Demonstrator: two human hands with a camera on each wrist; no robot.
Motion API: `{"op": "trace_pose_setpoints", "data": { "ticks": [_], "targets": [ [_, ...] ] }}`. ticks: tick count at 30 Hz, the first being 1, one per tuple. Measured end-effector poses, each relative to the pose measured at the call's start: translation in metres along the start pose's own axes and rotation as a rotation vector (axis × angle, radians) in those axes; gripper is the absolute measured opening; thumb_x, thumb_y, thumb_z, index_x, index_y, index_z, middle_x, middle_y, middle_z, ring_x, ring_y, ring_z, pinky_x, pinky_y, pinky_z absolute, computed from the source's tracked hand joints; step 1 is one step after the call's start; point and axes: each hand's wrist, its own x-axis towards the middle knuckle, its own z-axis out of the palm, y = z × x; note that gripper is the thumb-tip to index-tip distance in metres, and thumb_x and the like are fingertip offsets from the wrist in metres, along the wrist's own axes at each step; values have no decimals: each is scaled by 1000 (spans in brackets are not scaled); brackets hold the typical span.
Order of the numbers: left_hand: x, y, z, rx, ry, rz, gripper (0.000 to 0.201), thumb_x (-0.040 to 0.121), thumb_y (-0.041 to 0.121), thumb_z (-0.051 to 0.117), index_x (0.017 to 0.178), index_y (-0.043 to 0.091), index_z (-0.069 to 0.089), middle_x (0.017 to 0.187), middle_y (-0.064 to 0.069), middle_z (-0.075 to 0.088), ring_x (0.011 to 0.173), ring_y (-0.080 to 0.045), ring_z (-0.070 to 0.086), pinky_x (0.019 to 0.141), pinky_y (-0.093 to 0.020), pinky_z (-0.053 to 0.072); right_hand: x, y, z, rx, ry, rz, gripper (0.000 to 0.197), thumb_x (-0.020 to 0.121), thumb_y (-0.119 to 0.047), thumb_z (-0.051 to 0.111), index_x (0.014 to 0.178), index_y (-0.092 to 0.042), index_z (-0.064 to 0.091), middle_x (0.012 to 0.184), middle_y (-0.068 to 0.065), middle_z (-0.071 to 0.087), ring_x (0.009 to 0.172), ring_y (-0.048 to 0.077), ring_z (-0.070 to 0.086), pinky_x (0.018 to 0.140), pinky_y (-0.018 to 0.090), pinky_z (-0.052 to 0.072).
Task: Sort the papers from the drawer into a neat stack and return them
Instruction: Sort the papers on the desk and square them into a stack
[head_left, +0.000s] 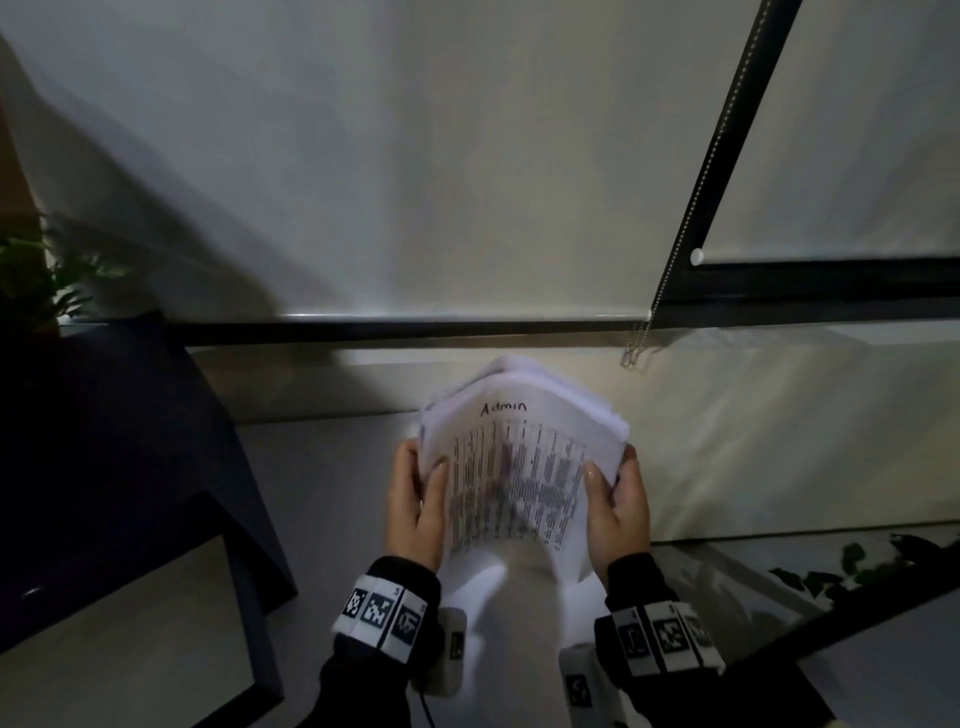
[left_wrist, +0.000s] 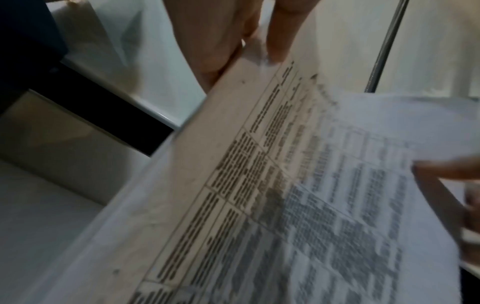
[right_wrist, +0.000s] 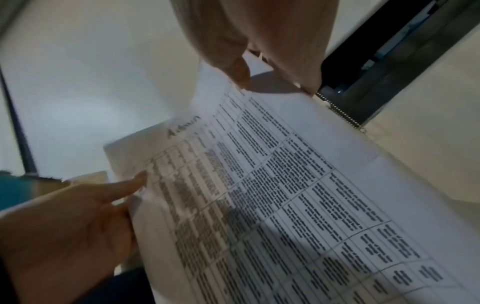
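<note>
While the left hand (head_left: 415, 506) and the right hand (head_left: 621, 506) are each pinching a side edge of the papers (head_left: 519, 467), thumb on the printed face and fingers curled behind, the stack is being held up off the surface between them, top sheet marked "Admin" in handwriting above a table of small print. It is looking like a light, floppy bundle: the sheets are bowing towards the viewer in the middle and fanning unevenly at the far corners (so nothing is squared yet). Loose sheets of this kind are probably sliding easily against each other, so gripping at both long edges near the middle, as now, seems the safest hold; a one-handed pinch at a corner would likely be letting pages spill.

Below the hands a pale, smooth desk top (head_left: 322, 493) is running up to a light wall. A dark open drawer (head_left: 156, 597) is sitting at the left, a roller blind (head_left: 467, 182) with a bead chain (head_left: 675, 249) is hanging behind, and green leaves (head_left: 31, 280) are showing at the left edge.
</note>
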Motion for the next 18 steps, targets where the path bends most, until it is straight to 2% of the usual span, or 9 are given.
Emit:
{"op": "trace_pose_setpoints", "data": {
  "ticks": [1,3,5,6,7,9,12,16,18],
  "targets": [
    [1,4,0,-9,11,7,16,83,29,56,98,32,53,92,10,65,85,-9,64,67,-22,54,1,0,-2,27,29,1,33,91,-20,49,121,-31,45,108,-1,61,95,-1,60,81,15,50],
    [3,9,-2,-48,-5,0,36,73,36,68,104,39,51,102,11,67,93,-7,66,73,-22,56,2,0,-6,112,42,16,36,89,-16,52,122,-30,45,112,2,60,98,4,61,84,22,50],
    [3,10,-1,-59,-1,-30,69,59,39,81,119,33,47,111,6,64,101,-9,66,80,-26,58,1,-3,-9,137,16,12,48,84,-12,58,122,-36,43,121,4,56,107,11,58,87,24,50],
    [3,11,1,-59,4,-37,75,59,36,82,124,26,46,114,4,64,103,-10,65,84,-28,57,0,-4,-10,140,3,-7,53,84,-7,61,122,-40,43,125,5,55,110,12,56,88,21,50],
    [2,12,4,-51,18,-28,69,64,30,81,124,21,48,113,2,65,104,-11,65,86,-29,57,1,-4,-10,138,-2,-19,55,86,-4,61,121,-42,43,126,6,55,111,13,56,88,20,50],
    [0,14,9,-17,78,30,46,74,13,74,114,25,54,107,3,66,98,-7,67,83,-26,57,4,-4,-11,117,3,-27,45,86,-13,62,118,-41,48,123,8,57,109,17,58,90,28,50],
    [-1,16,13,-22,116,64,44,78,3,67,103,34,48,100,9,63,89,0,67,76,-22,58,5,-7,-9,70,18,-33,38,82,-24,59,115,-39,48,119,9,59,107,19,58,91,34,50],
    [2,21,9,-74,115,74,43,62,23,82,97,25,56,91,4,67,81,2,67,69,-16,55,9,-12,-15,88,2,-35,46,74,-19,66,110,-43,49,113,4,59,106,20,58,92,42,49],
    [2,25,9,-108,85,87,56,51,42,82,96,26,52,91,3,65,78,1,67,63,-13,54,11,-15,-18,110,-60,-55,52,68,-25,71,115,-32,49,116,8,58,112,24,57,93,39,51]
  ]
}}
